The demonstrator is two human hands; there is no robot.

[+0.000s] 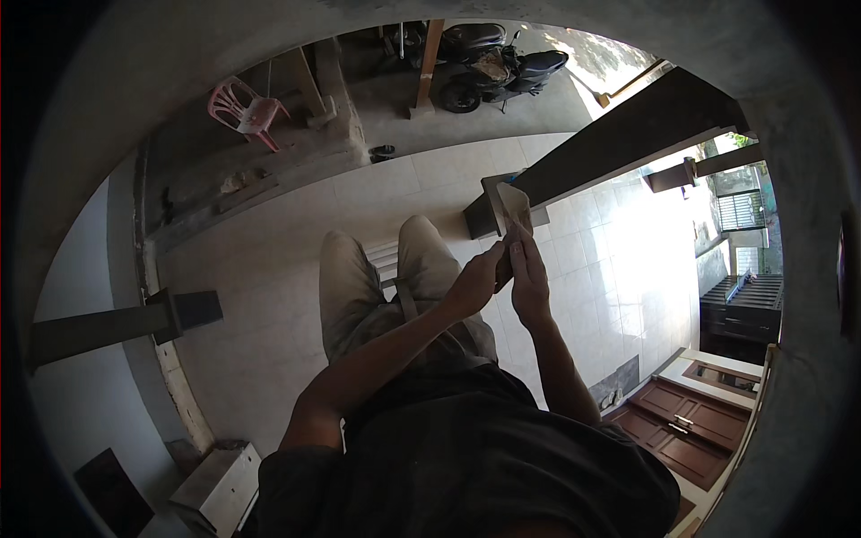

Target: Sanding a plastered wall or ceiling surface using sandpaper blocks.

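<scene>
Object (515, 213), flat with a pale far end, was right of the knees (420, 238); the left hand (475, 283) gripped its left side; the right hand (531, 280) held its right side, fingers nearly straight. A pink chair (254, 114) stood far left.

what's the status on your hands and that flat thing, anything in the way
Left hand and right hand both on flat brownish thing; pale end points away from body; dark pillar beyond, whether they touch unclear.
</scene>
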